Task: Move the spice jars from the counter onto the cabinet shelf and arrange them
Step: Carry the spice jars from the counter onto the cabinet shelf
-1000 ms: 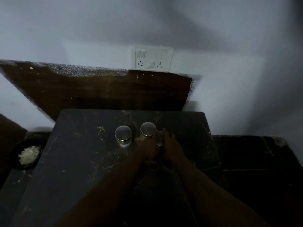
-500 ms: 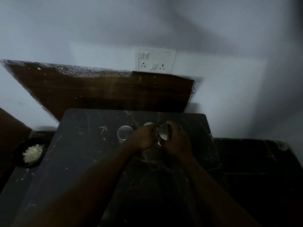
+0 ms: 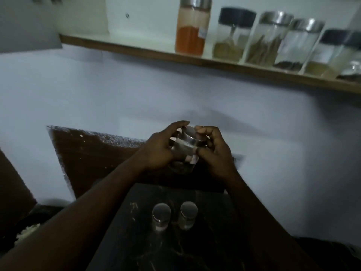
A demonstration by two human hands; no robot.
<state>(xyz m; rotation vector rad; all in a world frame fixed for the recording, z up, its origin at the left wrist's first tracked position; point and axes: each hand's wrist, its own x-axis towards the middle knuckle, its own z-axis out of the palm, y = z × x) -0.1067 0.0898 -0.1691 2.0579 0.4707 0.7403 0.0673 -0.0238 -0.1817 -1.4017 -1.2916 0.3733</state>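
Note:
A small glass spice jar (image 3: 184,151) with a steel lid is held up in the air, tilted, above the dark counter (image 3: 214,241). My left hand (image 3: 162,149) grips its left side and my right hand (image 3: 214,151) grips its right side near the lid. Two more small steel-lidded jars (image 3: 161,216) (image 3: 188,214) stand side by side on the counter below. The cabinet shelf (image 3: 136,48) runs along the top, its left part bare.
On the shelf's right half stand several tall jars: one with orange powder (image 3: 192,26), a black-lidded one (image 3: 232,34), steel-lidded ones (image 3: 269,38). A dark brown board (image 3: 93,159) leans against the wall. A dark bowl with white bits (image 3: 25,231) sits at lower left.
Both hands have lifted one jar off the counter and raised it toward the shelf. My view has tilted up, bringing the shelf and its jars into sight.

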